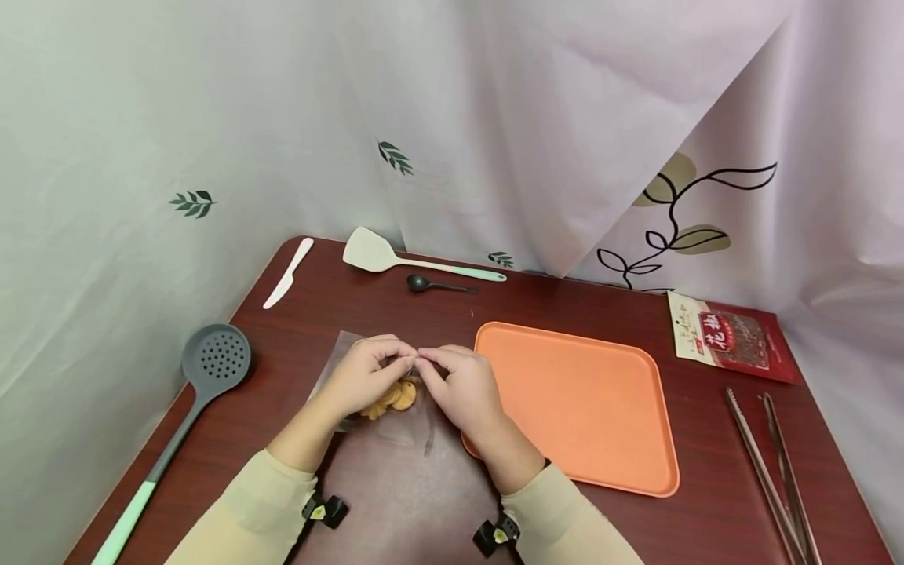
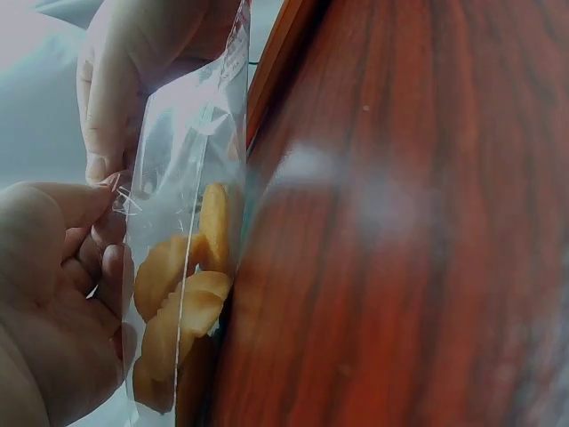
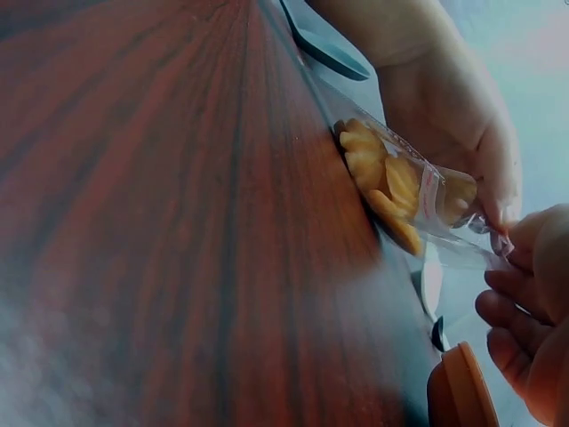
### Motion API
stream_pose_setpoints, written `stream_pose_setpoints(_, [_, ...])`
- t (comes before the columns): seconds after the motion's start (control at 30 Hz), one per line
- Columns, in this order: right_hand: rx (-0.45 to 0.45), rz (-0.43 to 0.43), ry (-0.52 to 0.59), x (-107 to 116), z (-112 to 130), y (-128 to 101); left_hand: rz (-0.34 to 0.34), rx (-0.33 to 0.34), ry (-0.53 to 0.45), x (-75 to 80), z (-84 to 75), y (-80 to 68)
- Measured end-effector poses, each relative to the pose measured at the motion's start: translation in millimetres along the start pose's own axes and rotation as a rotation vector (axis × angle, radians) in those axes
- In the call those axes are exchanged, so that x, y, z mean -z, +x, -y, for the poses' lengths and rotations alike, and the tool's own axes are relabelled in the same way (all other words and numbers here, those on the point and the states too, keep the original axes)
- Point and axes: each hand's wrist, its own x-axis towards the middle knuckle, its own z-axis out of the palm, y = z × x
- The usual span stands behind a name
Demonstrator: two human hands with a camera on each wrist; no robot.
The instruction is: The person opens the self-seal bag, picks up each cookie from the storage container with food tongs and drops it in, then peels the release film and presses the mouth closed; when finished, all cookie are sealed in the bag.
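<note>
A clear plastic bag (image 1: 395, 408) of several orange-yellow snack pieces (image 1: 397, 395) rests on the dark red table (image 1: 395, 494), just left of an orange tray (image 1: 575, 404). My left hand (image 1: 363, 377) and right hand (image 1: 459, 384) meet above it, each pinching the bag's top edge. In the left wrist view the bag (image 2: 191, 178) stands on edge with the snack pieces (image 2: 182, 294) at its bottom, and my left hand (image 2: 53, 294) pinches its rim. The right wrist view shows the bag (image 3: 427, 200), its snack pieces (image 3: 382, 182) and my right hand (image 3: 533, 302) at its mouth.
A grey slotted ladle (image 1: 198, 384) lies at the left, a white plastic knife (image 1: 288, 272), a cream spatula (image 1: 406, 259) and a black spoon (image 1: 434, 285) at the back. A red snack packet (image 1: 730, 336) and metal tongs (image 1: 773, 471) lie at the right. Curtains hang behind.
</note>
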Motion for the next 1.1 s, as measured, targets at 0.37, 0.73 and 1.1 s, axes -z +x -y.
stream_pose_setpoints(0.37, [0.106, 0.032, -0.108, 0.8, -0.7, 0.0, 0.075, -0.018, -0.012, 4.7, 3.6, -1.9])
stream_pose_setpoints(0.73, [0.072, -0.025, -0.107, 0.7, 2.0, -0.2, 0.054, -0.063, 0.007, 2.7, 4.9, -0.2])
stream_pose_setpoints(1.1, [-0.005, -0.039, -0.052, 0.1, 2.1, -1.5, 0.054, -0.034, -0.016, 3.0, 4.5, 0.3])
